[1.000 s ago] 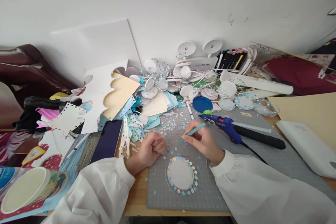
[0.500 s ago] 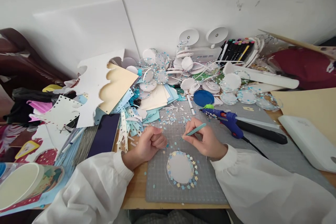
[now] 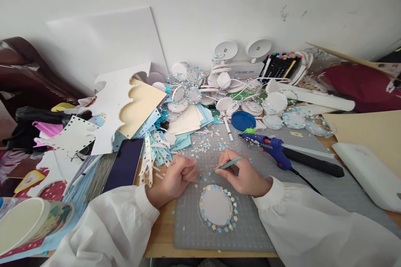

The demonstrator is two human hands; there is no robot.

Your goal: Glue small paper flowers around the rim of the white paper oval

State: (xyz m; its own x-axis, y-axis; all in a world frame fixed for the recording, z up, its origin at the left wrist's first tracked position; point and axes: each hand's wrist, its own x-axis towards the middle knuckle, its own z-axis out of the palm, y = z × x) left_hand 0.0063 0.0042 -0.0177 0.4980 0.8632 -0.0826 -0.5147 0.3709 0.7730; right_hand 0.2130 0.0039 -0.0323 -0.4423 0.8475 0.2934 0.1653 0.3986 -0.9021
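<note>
My right hand (image 3: 242,173) pinches a thin teal tool (image 3: 230,163), its tip down near small star pieces on the grey cutting mat (image 3: 191,233). To the left, my left hand (image 3: 179,176) is curled into a fist beside the mat's left edge; whether anything is inside it is hidden. Below and between both hands lies a white disc (image 3: 216,205) ringed with small blue and cream stars. Loose stars (image 3: 200,146) are scattered on the mat beyond my hands.
A blue glue gun (image 3: 272,148) lies at the right, its cable trailing toward me. Finished-looking discs (image 3: 275,103) pile up at the back. A blue lid (image 3: 243,121), a dark phone (image 3: 124,162), paper sheets and a paper cup (image 3: 23,223) surround the mat.
My right hand has moved slightly left, and the teal tool's tip is now lower and further left. My left hand stays curled. The whole view has shifted slightly.
</note>
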